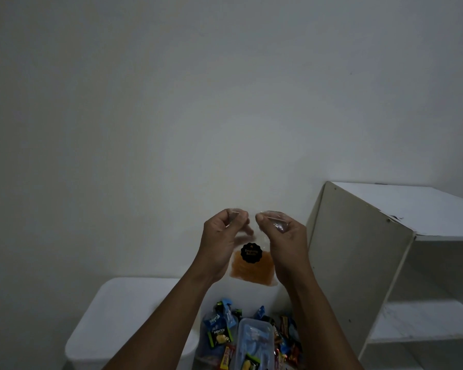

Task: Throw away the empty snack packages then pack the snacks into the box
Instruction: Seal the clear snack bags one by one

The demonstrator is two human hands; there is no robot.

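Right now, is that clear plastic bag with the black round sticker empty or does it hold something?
Not empty: the clear plastic bag holds orange snack filling its lower part, below the sticker.

I hold both forearms raised in front of me, angling inward. My left hand (221,236) and right hand (284,236) sit level and near each other, fingers curled, each pinching the top of the clear bag (253,268).

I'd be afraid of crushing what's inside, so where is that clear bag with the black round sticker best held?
By its empty top edge, from above. The clear bag hangs upright, its orange contents settled below the sticker, so the top is flat film. The left hand and right hand each pinch an upper corner there.
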